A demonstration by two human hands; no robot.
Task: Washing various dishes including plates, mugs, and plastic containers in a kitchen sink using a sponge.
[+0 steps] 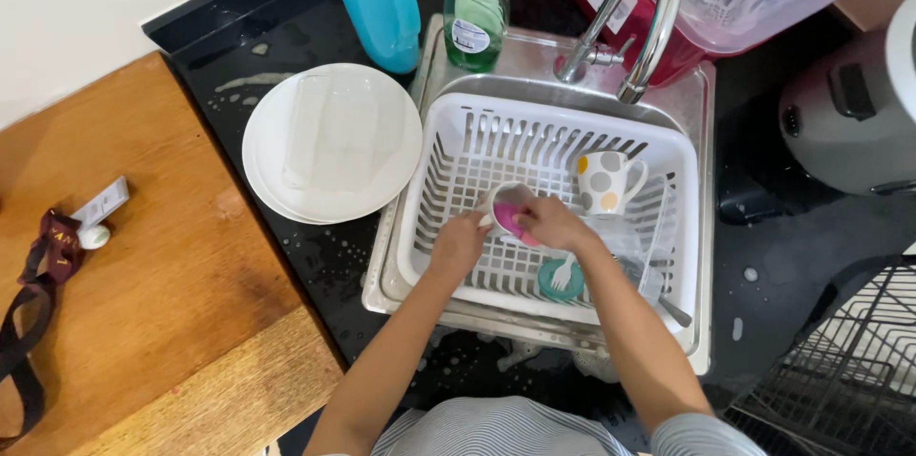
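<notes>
In the white basket [448,146] in the sink, the left hand [458,244] holds a white cup [508,198]; the right hand [553,224] presses a pink sponge [509,220] into it. A spotted mug [603,181] stands just right.
</notes>
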